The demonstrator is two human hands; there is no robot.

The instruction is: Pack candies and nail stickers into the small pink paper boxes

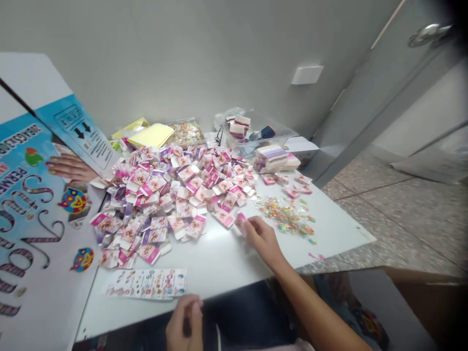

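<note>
The right hand [261, 237] pinched a small pink packet [240, 222] lying just left of it; the left hand [184, 319], loosely curled and empty, rested near the desk [226, 263] edge.

packets [171, 195]: glossy printed card, seemingly | table [226, 258]: smooth matt white | tub [256, 129]: clear plastic | floor [395, 214]: speckled stone

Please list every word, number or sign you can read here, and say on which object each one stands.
Large poster: big decorative letters, cut off and turned sideways, not readable with certainty.
Blue panel: two black arrows; the small print is blurred.
Small pink cards: print too small.
Sticker sheet: pictures only, no legible words.
</note>
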